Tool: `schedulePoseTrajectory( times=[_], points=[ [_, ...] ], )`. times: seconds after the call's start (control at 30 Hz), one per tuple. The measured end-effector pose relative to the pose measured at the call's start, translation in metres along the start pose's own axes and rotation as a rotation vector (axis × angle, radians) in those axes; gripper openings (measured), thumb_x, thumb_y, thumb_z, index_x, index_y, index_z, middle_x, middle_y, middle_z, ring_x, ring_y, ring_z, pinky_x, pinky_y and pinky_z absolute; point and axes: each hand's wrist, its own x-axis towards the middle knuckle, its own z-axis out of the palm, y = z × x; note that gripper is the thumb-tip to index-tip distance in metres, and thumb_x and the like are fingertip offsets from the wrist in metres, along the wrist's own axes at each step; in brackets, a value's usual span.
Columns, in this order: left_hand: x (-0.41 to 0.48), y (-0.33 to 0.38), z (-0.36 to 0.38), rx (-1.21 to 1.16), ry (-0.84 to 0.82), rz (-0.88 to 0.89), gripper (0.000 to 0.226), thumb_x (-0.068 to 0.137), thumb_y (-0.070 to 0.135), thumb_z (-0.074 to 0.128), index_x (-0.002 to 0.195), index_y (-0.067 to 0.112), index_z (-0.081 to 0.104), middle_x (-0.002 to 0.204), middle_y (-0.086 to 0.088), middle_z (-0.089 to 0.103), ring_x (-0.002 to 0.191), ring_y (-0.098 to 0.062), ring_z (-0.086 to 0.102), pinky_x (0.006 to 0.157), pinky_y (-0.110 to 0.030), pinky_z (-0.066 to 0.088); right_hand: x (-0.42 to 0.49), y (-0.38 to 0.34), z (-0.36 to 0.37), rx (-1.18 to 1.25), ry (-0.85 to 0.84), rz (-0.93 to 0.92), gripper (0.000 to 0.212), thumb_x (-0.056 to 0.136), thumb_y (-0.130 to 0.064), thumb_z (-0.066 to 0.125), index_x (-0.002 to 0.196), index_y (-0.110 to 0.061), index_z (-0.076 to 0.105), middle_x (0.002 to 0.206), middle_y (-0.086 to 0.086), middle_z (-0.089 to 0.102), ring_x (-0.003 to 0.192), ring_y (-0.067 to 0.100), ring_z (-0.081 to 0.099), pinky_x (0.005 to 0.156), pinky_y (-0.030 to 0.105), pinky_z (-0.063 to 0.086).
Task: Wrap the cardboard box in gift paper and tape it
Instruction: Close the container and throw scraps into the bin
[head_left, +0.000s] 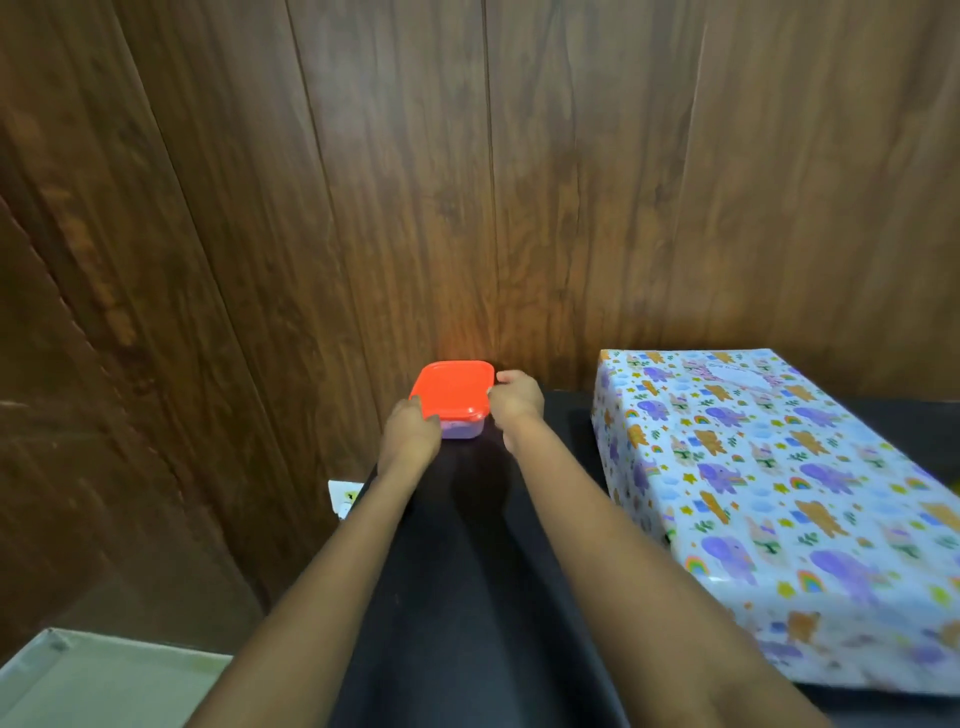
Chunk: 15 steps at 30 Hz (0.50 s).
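By the wall (571, 208), left hand (410, 432) and right hand (518, 401) clasp the container (451, 395).

- The lidded container (452, 400) sits at centre frame, on the table's (467, 597) far edge, against the wall (467, 182).
- The left hand (410, 434) grips its left side, the right hand (517, 400) its right.
- The wrapped box (779, 493) lies on the table at right, apart from the container.
- An open carton (104, 680) sits at lower left, beside the table.

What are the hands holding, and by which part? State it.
The orange-lidded container: left hand grips its near left corner, right hand its right lid edge.
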Motion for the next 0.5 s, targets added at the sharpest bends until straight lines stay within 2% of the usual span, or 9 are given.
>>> schedulePoseTrajectory(
  times=[0.07, 0.13, 0.23, 0.3, 0.33, 0.4, 0.5],
  points=[
    [-0.017, 0.012, -0.016, -0.039, 0.017, 0.024, 0.041, 0.094, 0.012, 0.046, 0.134, 0.004, 0.048, 0.135, -0.018, 0.051, 0.123, -0.032, 0.048, 0.099, -0.033, 0.037, -0.015, -0.01, -0.016, 0.022, -0.008, -0.049, 0.025, 0.092, -0.006, 0.042, 0.104, -0.013, 0.062, 0.11, 0.011, 0.063, 0.101, 0.029, 0.061, 0.09, 0.041, 0.052],
    [-0.04, 0.026, -0.029, -0.116, 0.034, 0.066, 0.036, 0.093, 0.011, 0.048, 0.128, 0.006, 0.053, 0.131, -0.014, 0.055, 0.121, -0.028, 0.05, 0.097, -0.028, 0.037, -0.037, -0.02, -0.041, 0.046, -0.019, -0.07, 0.024, 0.09, -0.006, 0.041, 0.075, -0.014, 0.057, 0.092, 0.012, 0.062, 0.085, 0.027, 0.061, 0.081, 0.041, 0.055],
    [-0.078, 0.051, -0.042, -0.328, 0.035, 0.123, 0.021, 0.092, 0.009, 0.052, 0.111, 0.008, 0.062, 0.118, -0.011, 0.062, 0.107, -0.023, 0.057, 0.084, -0.026, 0.041, -0.078, -0.034, -0.086, 0.095, -0.081, -0.085, 0.03, 0.093, -0.003, 0.04, 0.067, -0.016, 0.049, 0.068, 0.005, 0.054, 0.058, 0.017, 0.058, 0.053, 0.023, 0.048],
    [-0.104, 0.072, -0.048, -0.506, -0.042, 0.136, 0.015, 0.092, 0.006, 0.049, 0.1, 0.012, 0.06, 0.107, -0.009, 0.063, 0.094, -0.019, 0.058, 0.07, -0.024, 0.042, -0.098, -0.037, -0.116, 0.091, -0.11, -0.121, 0.03, 0.094, -0.003, 0.04, 0.068, -0.016, 0.049, 0.065, 0.003, 0.051, 0.042, 0.008, 0.054, 0.041, 0.017, 0.042],
    [-0.123, 0.084, -0.047, -0.597, -0.103, 0.139, 0.014, 0.092, 0.004, 0.048, 0.098, 0.013, 0.058, 0.103, -0.009, 0.062, 0.088, -0.016, 0.057, 0.066, -0.022, 0.04, -0.108, -0.033, -0.137, 0.09, -0.094, -0.149, 0.029, 0.093, -0.003, 0.042, 0.068, -0.015, 0.05, 0.065, 0.003, 0.052, 0.041, 0.009, 0.054, 0.039, 0.015, 0.041],
    [-0.147, 0.099, -0.042, -0.68, -0.181, 0.151, 0.013, 0.093, 0.006, 0.049, 0.101, 0.014, 0.055, 0.101, -0.008, 0.061, 0.085, -0.014, 0.057, 0.066, -0.022, 0.039, -0.117, -0.026, -0.167, -0.019, -0.002, -0.235, 0.024, 0.089, -0.005, 0.048, 0.067, -0.012, 0.056, 0.068, 0.006, 0.056, 0.054, 0.016, 0.055, 0.051, 0.022, 0.042],
    [-0.191, 0.119, -0.023, -0.571, -0.337, 0.244, 0.028, 0.093, 0.018, 0.055, 0.12, 0.016, 0.052, 0.113, 0.002, 0.057, 0.102, -0.011, 0.054, 0.077, -0.022, 0.042, -0.135, -0.009, -0.228, -0.401, 0.19, -0.292, 0.018, 0.086, -0.007, 0.048, 0.079, -0.002, 0.064, 0.08, 0.012, 0.057, 0.079, 0.021, 0.054, 0.07, 0.029, 0.041]
  ],
)
